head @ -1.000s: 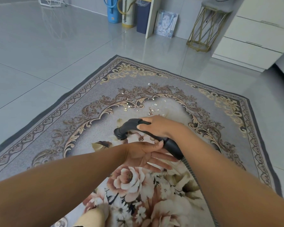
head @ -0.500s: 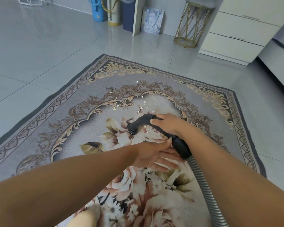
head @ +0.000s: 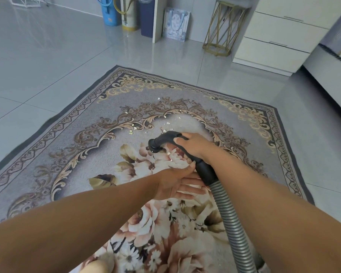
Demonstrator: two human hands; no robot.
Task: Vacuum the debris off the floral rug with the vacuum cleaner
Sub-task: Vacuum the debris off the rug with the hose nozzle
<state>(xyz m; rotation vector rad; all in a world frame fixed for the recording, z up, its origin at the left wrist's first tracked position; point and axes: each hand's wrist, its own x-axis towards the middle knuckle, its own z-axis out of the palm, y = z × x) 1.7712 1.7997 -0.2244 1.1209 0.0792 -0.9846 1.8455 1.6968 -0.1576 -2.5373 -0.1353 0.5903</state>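
A grey floral rug point(head: 98, 146) with a gold scroll border lies on the tiled floor. Small pale debris bits point(head: 166, 124) are scattered on it just beyond the vacuum's black curved nozzle point(head: 158, 142). My right hand point(head: 193, 147) grips the nozzle handle from above, its mouth pointing down at the rug's flowers. A ribbed grey hose point(head: 230, 219) trails back from the handle to the lower right. My left hand point(head: 177, 183) sits just left of the handle's base, palm up with straight fingers, thumb tip touching the black tube.
White drawers point(head: 280, 34) and a gold wire stand point(head: 222, 28) stand beyond the rug at the back right. Blue and yellow containers point(head: 118, 12) and a patterned bag point(head: 176, 23) line the far wall. A bed edge point(head: 331, 75) runs along the right.
The nozzle and my right hand have moved forward and right along the rug, closer to the debris. My left hand followed beside the handle. More of the hose has come into view.
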